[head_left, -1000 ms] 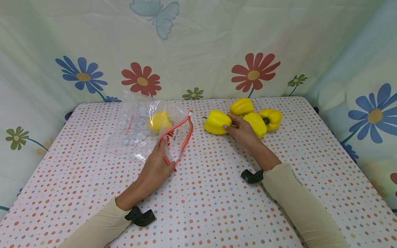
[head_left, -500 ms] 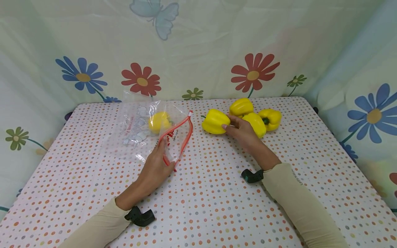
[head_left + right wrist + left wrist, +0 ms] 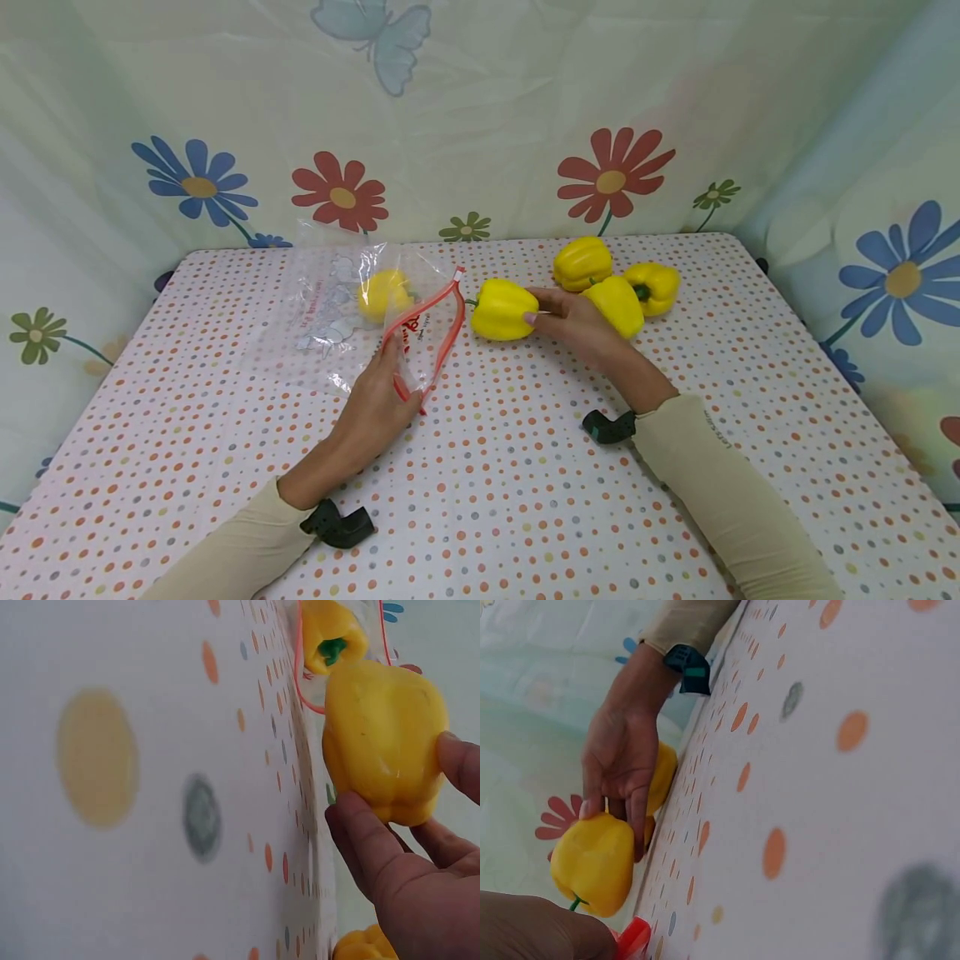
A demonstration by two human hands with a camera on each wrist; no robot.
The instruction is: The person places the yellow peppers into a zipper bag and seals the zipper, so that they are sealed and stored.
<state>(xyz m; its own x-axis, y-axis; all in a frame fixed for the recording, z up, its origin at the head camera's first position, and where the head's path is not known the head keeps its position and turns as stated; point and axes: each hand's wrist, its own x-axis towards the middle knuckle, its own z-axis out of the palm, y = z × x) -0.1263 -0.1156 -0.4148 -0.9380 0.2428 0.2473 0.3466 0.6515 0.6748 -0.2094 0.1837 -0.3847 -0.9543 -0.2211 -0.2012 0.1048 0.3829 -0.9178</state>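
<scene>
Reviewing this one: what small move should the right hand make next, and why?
I'd probably ease the held pepper into the bag: the right hand grips it just outside the red-edged mouth, stem toward the opening, and the left hand holds that mouth open. Another pepper lies inside.

We look onto a pale greenish backdrop (image 3: 495, 92), lightly creased, printed with a light blue butterfly (image 3: 400, 54) near the top and, lower down, a blue flower (image 3: 198, 186), two red flowers (image 3: 611, 182) and small green ones (image 3: 467, 227). Beside it we see matching floral side panels (image 3: 832, 158) at left and right. Below, a white tabletop (image 3: 510, 500) with rounded far corners carries orange, grey and yellowish dots. Our light is soft and rather even.
</scene>
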